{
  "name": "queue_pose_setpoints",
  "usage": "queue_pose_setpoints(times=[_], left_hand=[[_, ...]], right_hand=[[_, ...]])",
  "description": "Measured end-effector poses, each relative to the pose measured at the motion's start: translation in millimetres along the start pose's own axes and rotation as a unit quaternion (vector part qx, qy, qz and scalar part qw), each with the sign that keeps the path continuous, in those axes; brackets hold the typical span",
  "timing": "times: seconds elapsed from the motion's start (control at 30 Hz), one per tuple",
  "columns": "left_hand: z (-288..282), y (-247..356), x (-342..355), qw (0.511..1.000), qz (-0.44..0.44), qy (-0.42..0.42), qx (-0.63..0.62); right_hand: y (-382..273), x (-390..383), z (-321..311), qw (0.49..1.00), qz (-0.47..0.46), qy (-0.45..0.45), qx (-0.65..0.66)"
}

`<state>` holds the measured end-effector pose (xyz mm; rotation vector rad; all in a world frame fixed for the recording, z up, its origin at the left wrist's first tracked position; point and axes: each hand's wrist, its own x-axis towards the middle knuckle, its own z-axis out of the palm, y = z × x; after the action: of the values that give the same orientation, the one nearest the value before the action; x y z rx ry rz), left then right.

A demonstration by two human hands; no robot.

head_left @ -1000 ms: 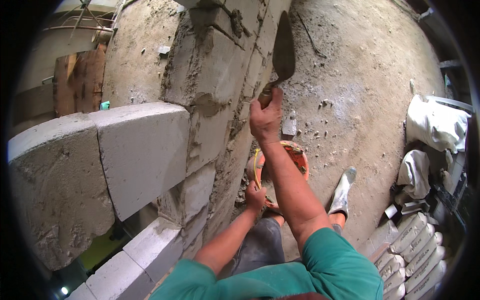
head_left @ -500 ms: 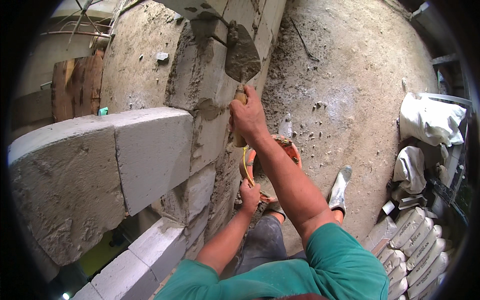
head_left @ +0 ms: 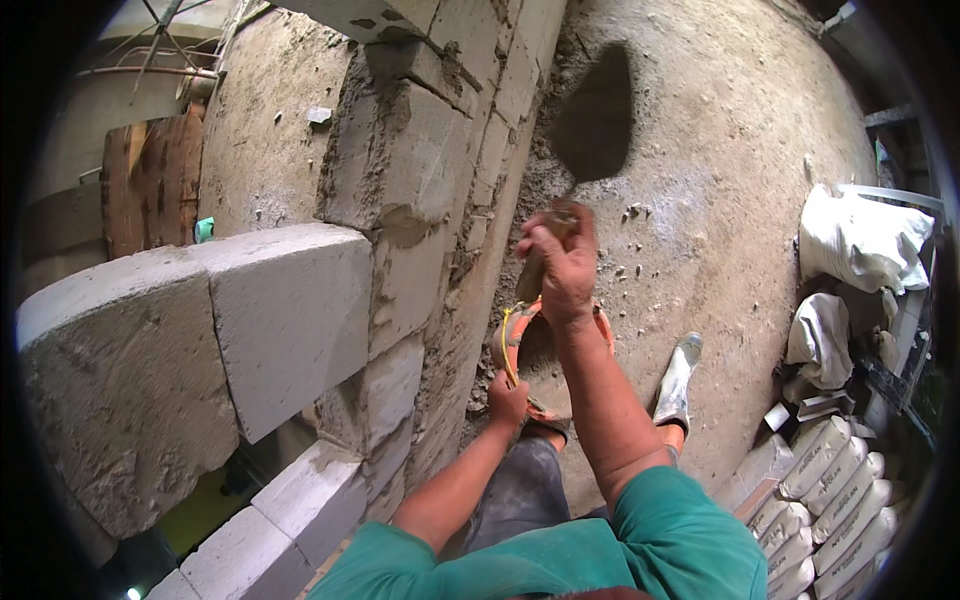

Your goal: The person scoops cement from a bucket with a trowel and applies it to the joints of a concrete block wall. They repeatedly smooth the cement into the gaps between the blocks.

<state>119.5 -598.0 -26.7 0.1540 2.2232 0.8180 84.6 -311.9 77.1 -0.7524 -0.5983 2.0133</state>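
My right hand (head_left: 566, 268) is wrapped round the wooden handle of a pointing trowel (head_left: 596, 115). Its broad dark blade points away from me, over the dirt floor just right of the block wall (head_left: 425, 165). Beneath my right wrist is an orange bucket (head_left: 604, 326), smeared with mortar and partly hidden by my forearm. Closed at the bucket's left side, my left hand (head_left: 508, 398) grips its thin yellow handle (head_left: 506, 345). Grey mortar marks the joints and face of the wall.
Large pale blocks (head_left: 290, 300) form a low wall on the left, with a gap beneath them. White sacks (head_left: 865, 240) and stacked bags (head_left: 840, 500) line the right side. My boot (head_left: 680, 375) stands on the dirt floor. A wooden board (head_left: 152, 185) leans at far left.
My right hand has swung the trowel rightward, off the wall face and out over the floor beside it. My left hand has shifted slightly right with the bucket handle.
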Motion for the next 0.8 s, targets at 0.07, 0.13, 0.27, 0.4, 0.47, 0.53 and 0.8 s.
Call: queue_pose_setpoints(times=[0.07, 0.13, 0.27, 0.4, 0.47, 0.53, 0.8], left_hand=[[1.7, -1.3, -2.8, 1.000, -0.017, -0.004, -0.018], [2.5, -1.8, -3.2, 0.999, -0.031, -0.011, -0.032], [-3.3, -20.7, -0.1, 0.998, -0.040, -0.011, -0.037], [-4.0, -6.0, 11.0, 0.999, -0.016, -0.023, 0.031], [-8.7, -1.5, 12.1, 0.999, -0.004, -0.007, 0.038], [-12.5, -4.4, 7.8, 0.999, 0.016, 0.011, 0.025], [-11.4, -25.3, 20.6, 0.999, 0.009, 0.026, -0.026]], right_hand=[[1.1, 8.3, -6.9, 0.986, -0.134, 0.071, -0.071], [4.1, 18.7, -10.2, 0.952, -0.245, 0.155, -0.097], [25.9, 24.6, 12.7, 0.943, -0.243, 0.214, -0.079], [80.2, 72.1, -3.8, 0.855, -0.262, 0.068, -0.443], [78.7, 57.6, 15.5, 0.900, -0.180, 0.094, -0.385], [66.6, 38.4, 18.7, 0.905, -0.178, 0.082, -0.377], [20.0, 57.8, 46.5, 0.974, 0.221, 0.010, -0.047]])
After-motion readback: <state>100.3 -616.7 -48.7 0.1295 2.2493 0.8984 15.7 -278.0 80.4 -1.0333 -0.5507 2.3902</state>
